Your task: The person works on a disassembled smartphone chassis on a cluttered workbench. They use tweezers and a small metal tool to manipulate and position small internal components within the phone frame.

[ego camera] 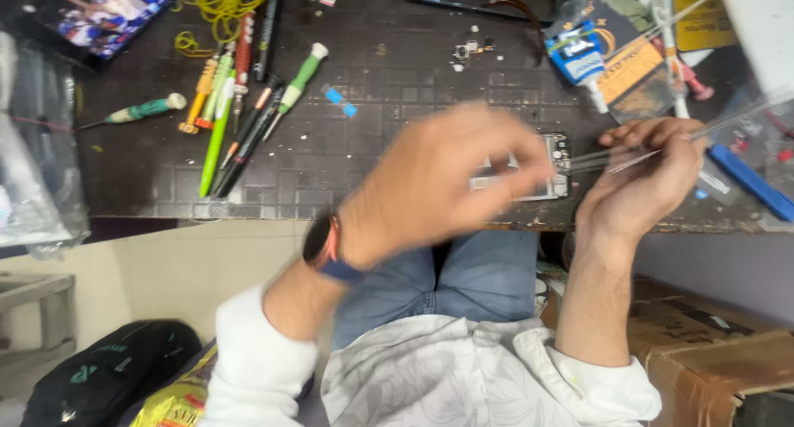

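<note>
Small rectangular opened electronic device (552, 166) with exposed grey innards lies on the dark gridded table (347, 154) near its front edge. Right hand (641, 175), at three o'clock, pinches slim metal tweezers (616, 156); blurred left hand (438, 183) hovers, grip indiscernible.

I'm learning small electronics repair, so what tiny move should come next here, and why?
Probably steady the left hand first: it is motion-blurred and covers most of the small device at the table edge. The right hand already holds the tweezers with tips at the device, so bringing them in before the part is still looks risky.
</note>
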The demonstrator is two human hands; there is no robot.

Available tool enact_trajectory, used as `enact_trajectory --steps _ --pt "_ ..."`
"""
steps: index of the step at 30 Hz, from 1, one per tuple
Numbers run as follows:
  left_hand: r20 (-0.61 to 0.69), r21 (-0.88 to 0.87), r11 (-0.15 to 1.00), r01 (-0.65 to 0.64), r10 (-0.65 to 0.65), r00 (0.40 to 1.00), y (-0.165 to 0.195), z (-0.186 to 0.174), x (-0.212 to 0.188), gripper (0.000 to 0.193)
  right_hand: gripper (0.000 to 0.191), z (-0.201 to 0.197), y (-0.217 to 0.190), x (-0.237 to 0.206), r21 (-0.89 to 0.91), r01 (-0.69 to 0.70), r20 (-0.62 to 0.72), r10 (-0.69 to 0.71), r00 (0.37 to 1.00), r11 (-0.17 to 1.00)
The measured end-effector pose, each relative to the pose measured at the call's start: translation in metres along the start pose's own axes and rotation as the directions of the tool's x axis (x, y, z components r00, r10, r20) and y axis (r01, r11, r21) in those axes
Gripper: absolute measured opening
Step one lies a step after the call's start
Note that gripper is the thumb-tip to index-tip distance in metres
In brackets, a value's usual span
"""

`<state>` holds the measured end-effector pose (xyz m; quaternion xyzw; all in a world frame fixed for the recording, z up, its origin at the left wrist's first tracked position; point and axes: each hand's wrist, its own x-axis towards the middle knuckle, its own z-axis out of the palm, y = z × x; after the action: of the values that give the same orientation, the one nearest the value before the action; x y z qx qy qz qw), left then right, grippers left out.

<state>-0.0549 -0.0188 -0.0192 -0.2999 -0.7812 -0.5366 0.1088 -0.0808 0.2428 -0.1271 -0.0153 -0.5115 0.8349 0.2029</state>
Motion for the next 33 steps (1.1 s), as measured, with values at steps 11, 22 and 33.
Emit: enact_trajectory --steps 11,22,33 --pt "0.210 -0.230 0.973 0.013 0.037 0.977 -0.066 0.021 0.070 0.015 0.017 0.027 -0.020 -0.001 -0.118 -0.143 -0.055 0.137 0.989 0.983" --pt "0.050 0.003 0.998 -0.062 0.062 0.997 -0.083 0.024 0.053 0.013 0.021 0.027 -0.024 -0.014 -0.097 -0.095 -0.070 0.088 0.994 0.991" --pt "0.157 0.218 0.971 -0.101 0.068 0.985 -0.082 0.027 0.055 0.014 0.014 0.027 -0.015 -0.006 -0.083 -0.099 -0.064 0.094 0.994 0.992"
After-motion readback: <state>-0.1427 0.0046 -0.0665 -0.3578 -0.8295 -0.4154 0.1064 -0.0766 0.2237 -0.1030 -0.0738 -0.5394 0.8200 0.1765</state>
